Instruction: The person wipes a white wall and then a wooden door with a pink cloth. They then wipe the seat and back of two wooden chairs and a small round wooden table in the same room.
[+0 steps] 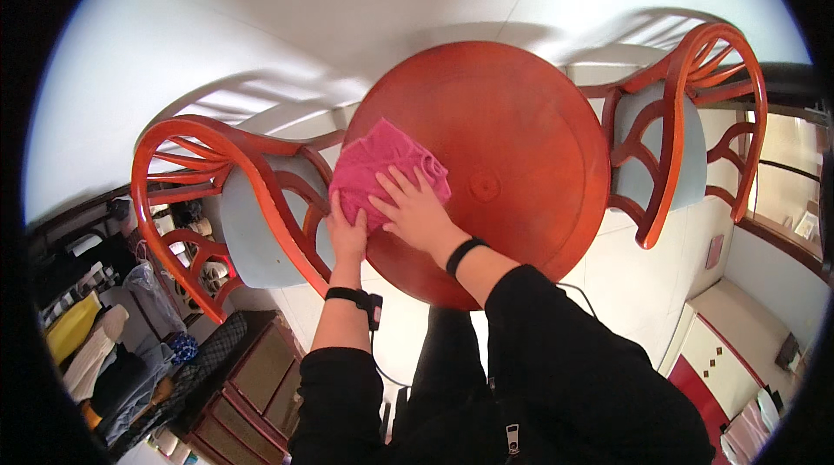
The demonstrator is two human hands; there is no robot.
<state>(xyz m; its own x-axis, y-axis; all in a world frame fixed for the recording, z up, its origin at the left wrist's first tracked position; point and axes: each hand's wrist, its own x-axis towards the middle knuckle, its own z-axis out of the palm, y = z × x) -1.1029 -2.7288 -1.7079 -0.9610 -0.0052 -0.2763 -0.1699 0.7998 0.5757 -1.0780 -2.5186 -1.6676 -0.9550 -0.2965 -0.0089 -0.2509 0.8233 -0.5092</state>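
A pink cloth point(384, 155) lies spread over the left edge of a round reddish wooden table point(521, 113). My left hand point(347, 227) rests at the cloth's near left edge, thumb and fingers apart. Flat on the cloth's right part is my right hand point(414, 207), its fingers spread and pressing the fabric from above. The fingertips of both hands show; neither hand is visibly closed around the cloth. Both wrists wear black bands, the left one with a small device.
Wooden chairs with grey seats flank the table, one left point(260, 224) and one right point(658, 139). A pale wall stands behind. Clothes point(98, 334) lie piled at lower left, near a brown cabinet point(254, 374). A white and red cabinet point(723, 361) is at lower right.
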